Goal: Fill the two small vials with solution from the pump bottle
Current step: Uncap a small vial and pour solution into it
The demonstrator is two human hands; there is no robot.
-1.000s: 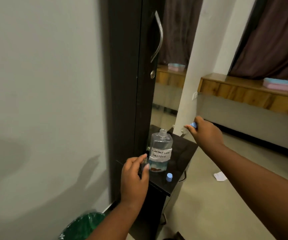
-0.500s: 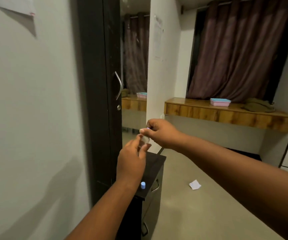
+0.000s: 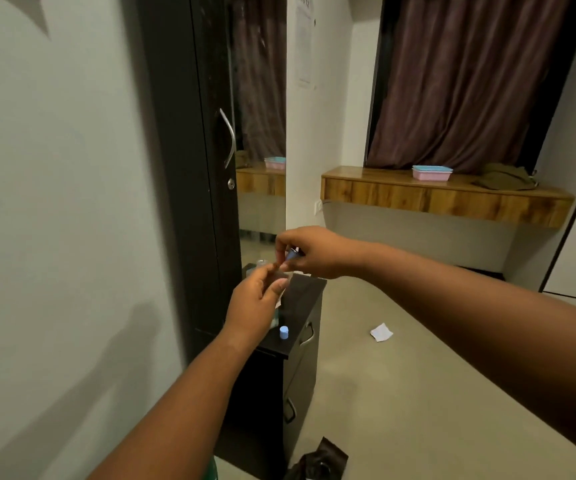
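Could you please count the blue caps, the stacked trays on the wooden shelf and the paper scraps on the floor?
Blue caps: 2, one on the cabinet top, one in the right hand
Trays: 2
Paper scraps: 1
Total: 5

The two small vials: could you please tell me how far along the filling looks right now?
Done: little can be confirmed. One blue cap sits loose on the black cabinet, so a vial is open. In hand: the right hand pinches another blue cap while the left hand pinches something small, probably a vial, hidden by its fingers. The pump bottle is mostly hidden. Left: fill levels cannot be judged.
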